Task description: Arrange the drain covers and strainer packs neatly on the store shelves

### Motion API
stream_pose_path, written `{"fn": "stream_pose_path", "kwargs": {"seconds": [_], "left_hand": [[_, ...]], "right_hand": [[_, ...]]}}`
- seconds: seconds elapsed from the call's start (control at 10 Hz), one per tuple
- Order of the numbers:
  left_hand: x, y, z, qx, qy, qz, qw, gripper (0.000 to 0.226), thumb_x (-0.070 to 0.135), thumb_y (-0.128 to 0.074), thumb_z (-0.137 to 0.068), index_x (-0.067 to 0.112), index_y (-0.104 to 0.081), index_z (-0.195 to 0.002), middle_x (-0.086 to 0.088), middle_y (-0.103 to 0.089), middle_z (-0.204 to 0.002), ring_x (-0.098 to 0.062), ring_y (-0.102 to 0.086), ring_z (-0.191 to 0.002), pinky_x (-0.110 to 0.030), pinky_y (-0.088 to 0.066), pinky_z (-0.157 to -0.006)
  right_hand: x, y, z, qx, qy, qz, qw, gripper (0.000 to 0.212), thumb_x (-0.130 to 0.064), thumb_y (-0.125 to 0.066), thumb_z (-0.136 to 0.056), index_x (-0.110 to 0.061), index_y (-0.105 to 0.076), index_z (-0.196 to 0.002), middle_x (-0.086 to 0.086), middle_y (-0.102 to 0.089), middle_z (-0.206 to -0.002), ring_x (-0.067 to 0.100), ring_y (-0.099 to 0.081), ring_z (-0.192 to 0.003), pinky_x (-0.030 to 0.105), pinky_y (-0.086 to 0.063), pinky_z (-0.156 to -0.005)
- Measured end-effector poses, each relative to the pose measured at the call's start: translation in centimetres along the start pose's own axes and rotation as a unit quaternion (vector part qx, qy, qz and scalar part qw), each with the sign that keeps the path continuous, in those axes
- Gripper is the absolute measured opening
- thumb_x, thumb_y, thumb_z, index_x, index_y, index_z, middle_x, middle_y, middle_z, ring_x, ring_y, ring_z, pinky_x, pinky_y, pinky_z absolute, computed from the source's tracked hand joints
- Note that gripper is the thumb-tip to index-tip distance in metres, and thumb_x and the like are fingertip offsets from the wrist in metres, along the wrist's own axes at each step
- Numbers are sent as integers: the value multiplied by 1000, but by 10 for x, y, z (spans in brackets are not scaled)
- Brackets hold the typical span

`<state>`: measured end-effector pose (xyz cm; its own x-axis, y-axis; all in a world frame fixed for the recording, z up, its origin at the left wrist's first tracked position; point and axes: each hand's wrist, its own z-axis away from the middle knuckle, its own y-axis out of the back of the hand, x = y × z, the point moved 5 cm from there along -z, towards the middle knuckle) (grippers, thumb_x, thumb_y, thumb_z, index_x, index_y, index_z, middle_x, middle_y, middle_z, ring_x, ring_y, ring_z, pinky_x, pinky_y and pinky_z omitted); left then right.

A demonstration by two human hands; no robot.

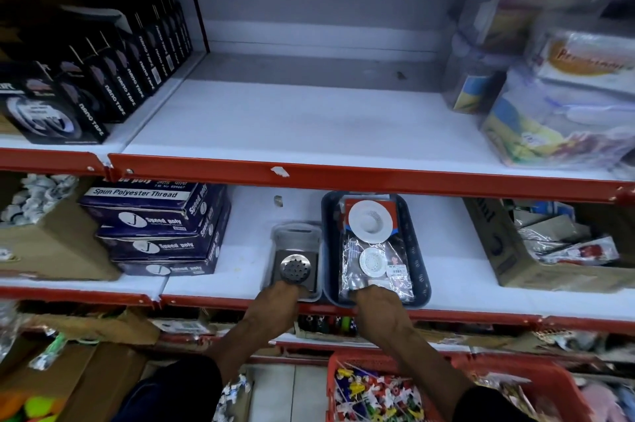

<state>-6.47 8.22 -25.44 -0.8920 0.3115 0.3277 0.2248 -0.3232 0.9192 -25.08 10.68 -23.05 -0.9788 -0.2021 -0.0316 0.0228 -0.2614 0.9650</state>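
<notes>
Head view, looking down on red-edged store shelves. On the middle shelf (pixel 446 270), white and smooth: a clear plastic container (pixel 297 260) holding a steel drain cover (pixel 295 267), square plate with a round perforated dome; touching its right side, a dark blue plastic tray (pixel 417 249), rounded corners, slotted walls. Inside the tray, two strainer packs: a red-carded one (pixel 369 218) at the back with a white round strainer, and a crinkly clear-film one (pixel 374 263) in front with a smaller white strainer and a price label. Left hand (pixel 280 297) closed on the near edge of the clear container, fingertips tucked out of sight under the wrist. Right hand (pixel 374 299) at the near rim of the tray, fingers curled over the front of the film pack; whether gripping rim or pack, cannot tell. Left of the container, three stacked navy boxes of polyester thread (pixel 154 225), then a brown carton (pixel 51 242) of white bundles. To the right, an open cardboard box (pixel 515 263) of wrapped goods. Upper shelf (pixel 292 119) bare in the middle, flanked by a row of black nano tape boxes (pixel 103 77) on the left and blurred clear-wrapped packs (pixel 567 95) on the right. Below, a red plastic basket (pixel 446 387) full of small coloured items, partly hidden behind both dark-sleeved forearms.
</notes>
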Motion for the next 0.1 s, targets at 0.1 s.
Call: {"fn": "stream_pose_path", "kwargs": {"seconds": [0.1], "left_hand": [[19, 32, 3, 80, -32, -69, 994, 29, 21, -48, -90, 20, -65, -113, -4, -73, -114, -23, -71, -95, -34, -58, -89]], "right_hand": [[5, 30, 7, 102, 2, -56, 993, 41, -17, -56, -84, -19, -59, -125, 5, -74, -105, 24, -70, -91, 36, -58, -81]]}}
